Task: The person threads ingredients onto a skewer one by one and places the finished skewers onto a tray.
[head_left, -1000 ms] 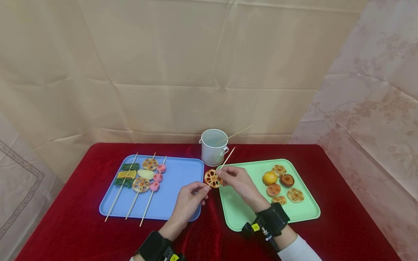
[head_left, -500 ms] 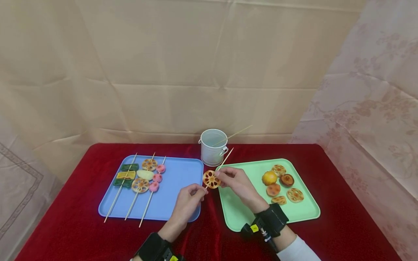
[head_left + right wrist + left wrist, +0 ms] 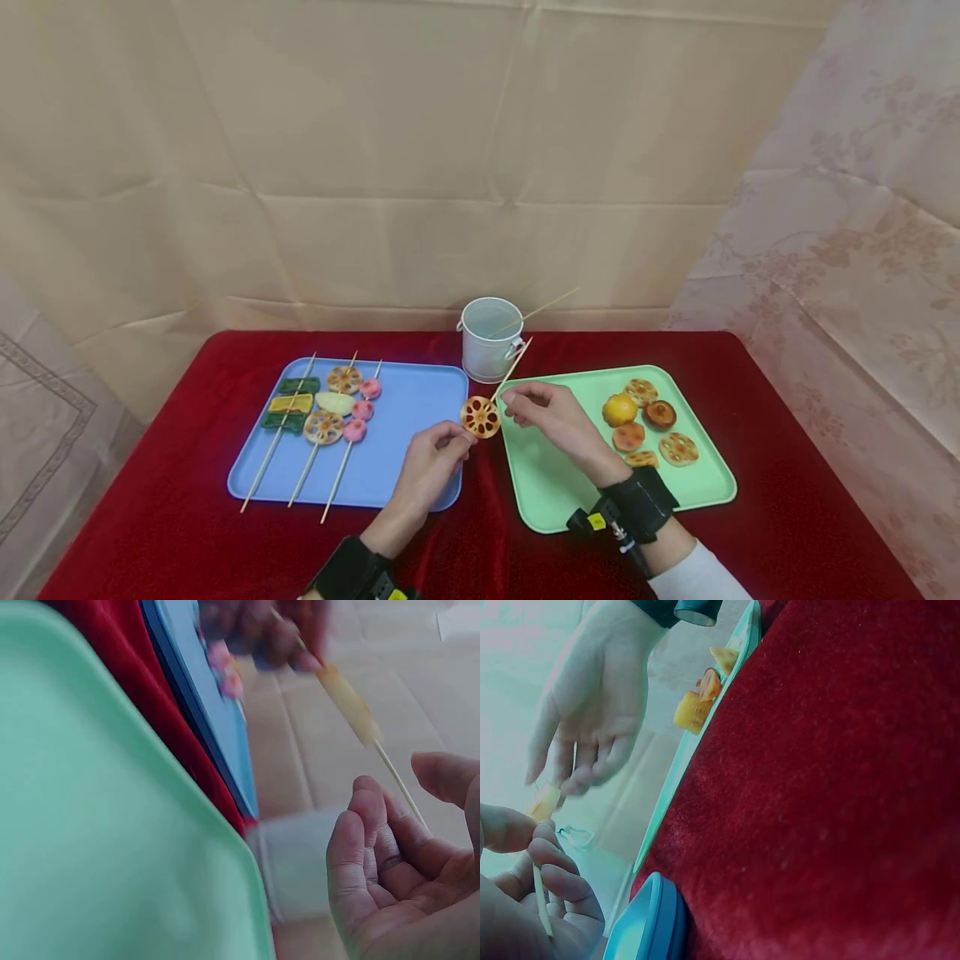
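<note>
My left hand pinches a wooden skewer just under a lotus root slice. The slice is threaded on the skewer, whose bare pointed end rises up and to the right. My right hand is beside the slice, thumb and fingers parted, holding nothing. In the right wrist view a gap shows between its thumb and fingertips, with the bare skewer passing behind. On the green tray lie a yellow round piece, a mushroom cap, an orange-brown round piece and several lotus root slices.
A blue tray on the left bears three loaded skewers: green and yellow pieces, lotus slices with a pale oval piece, and pink balls. Behind my hands stands a white bucket with a thin stick leaning out.
My right thumb and fingers have let go of the lotus root slice and moved slightly right. The slice and skewer have shifted a little left and down with my left hand.
</note>
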A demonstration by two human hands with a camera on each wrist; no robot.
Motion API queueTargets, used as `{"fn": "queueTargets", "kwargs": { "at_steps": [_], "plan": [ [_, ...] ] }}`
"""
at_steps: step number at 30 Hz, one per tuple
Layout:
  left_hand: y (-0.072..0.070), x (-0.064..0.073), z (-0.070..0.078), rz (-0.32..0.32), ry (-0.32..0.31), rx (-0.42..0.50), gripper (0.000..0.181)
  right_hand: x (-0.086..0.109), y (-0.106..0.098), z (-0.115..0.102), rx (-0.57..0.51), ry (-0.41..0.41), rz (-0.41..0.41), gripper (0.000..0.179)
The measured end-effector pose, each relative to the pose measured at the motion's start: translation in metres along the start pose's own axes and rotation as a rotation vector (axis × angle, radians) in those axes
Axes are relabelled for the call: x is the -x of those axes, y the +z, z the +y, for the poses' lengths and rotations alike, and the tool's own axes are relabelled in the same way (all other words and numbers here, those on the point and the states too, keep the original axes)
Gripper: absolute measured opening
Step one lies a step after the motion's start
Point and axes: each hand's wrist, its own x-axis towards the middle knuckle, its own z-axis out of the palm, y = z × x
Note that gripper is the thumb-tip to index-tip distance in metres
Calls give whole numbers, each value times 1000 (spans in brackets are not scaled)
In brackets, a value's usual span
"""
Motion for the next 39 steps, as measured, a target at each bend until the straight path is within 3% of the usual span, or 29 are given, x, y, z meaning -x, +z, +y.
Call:
{"fn": "queueTargets", "kwargs": {
  "at_steps": [4,11,19,25,34,39],
  "plan": [
    [-3,1,-1,14,2,8,15,2,-27,0,102,23,54,40],
    [-7,1,-1,30,-9,1,13,7,-78,6,312,-30,154,36],
    [-11,-1,-3,30,1,-16,17,15,-119,8,520,3,194,40],
    [-12,-2,-5,37,-2,4,15,19,-132,12,666,25,147,36],
    [-14,-1,-8,53,-26,4,14,22,-134,26,767,-11,106,40],
    [-15,-1,-7,51,-20,-3,14,23,-133,28,800,12,49,46]
  ]
}}
